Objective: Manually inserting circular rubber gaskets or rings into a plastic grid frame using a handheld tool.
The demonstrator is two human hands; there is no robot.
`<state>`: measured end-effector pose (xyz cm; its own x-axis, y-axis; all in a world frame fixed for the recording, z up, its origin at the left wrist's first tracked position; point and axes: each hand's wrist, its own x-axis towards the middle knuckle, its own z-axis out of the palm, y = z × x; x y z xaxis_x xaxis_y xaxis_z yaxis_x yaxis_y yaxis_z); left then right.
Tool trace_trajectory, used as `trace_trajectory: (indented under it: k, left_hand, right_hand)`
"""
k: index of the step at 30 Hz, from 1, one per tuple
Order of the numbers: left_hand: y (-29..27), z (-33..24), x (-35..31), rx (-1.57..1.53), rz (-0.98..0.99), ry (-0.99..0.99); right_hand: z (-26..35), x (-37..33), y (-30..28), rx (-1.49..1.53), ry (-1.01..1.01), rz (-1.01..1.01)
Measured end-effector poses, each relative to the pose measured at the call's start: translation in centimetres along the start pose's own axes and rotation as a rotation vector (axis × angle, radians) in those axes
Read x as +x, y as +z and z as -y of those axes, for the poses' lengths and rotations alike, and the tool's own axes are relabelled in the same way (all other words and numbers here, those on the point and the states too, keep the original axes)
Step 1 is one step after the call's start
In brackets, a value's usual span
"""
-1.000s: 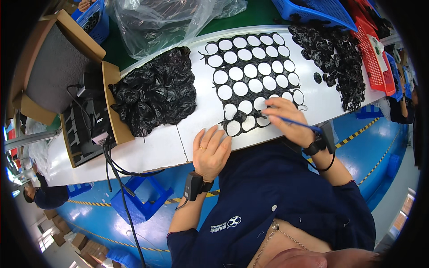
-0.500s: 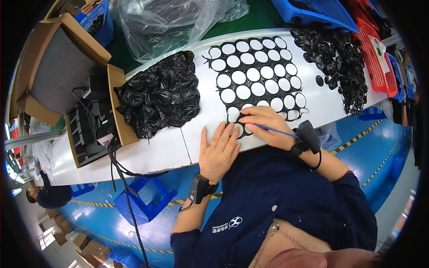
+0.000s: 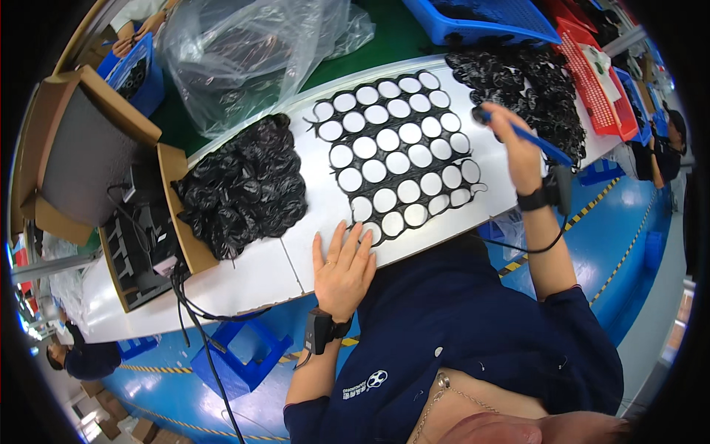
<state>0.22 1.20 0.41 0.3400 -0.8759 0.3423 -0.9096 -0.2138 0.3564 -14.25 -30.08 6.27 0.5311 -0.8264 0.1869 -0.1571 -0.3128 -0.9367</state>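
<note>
Flat on the white table lies a sheet of black rings joined in rows (image 3: 399,140), with white discs showing inside the rings. My left hand (image 3: 342,270) rests palm down with its fingers stretched out, fingertips beside the sheet's near left corner. Raised over the table to the right of the sheet, my right hand (image 3: 518,148) is closed round a blue pen-like tool (image 3: 546,144). A small black round piece (image 3: 481,115) shows at its fingertips; whether they pinch it I cannot tell. Beyond that hand spreads a loose pile of black ring pieces (image 3: 510,74).
A bundle of black plastic-looking rounds (image 3: 248,185) lies left of the sheet, against an open cardboard box (image 3: 177,200) with cables. Clear plastic bags (image 3: 237,59), a blue basket (image 3: 481,29) and a red basket (image 3: 592,89) stand along the far side. Other people are nearby.
My right hand has left the sheet's near edge and moved up and right towards the black pile, carrying the blue tool. My left hand stays flat near the sheet's corner. The whole view has shifted.
</note>
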Motion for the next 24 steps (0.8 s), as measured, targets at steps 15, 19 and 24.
trace_trajectory:
  k: [15,19,24]
  left_hand:
    - [3.6,-7.1,9.1,-0.277,0.001,0.246]
    - [5.0,-8.0,10.1,-0.196,0.024,0.28]
    - [6.1,-8.4,10.8,-0.152,0.073,0.285]
  right_hand:
    - [-8.7,1.8,-10.0,-0.734,-0.275,-0.288]
    - [-8.4,2.0,-10.7,-0.614,-0.212,-0.222]
    - [-7.0,1.6,-10.5,-0.758,-0.163,-0.037]
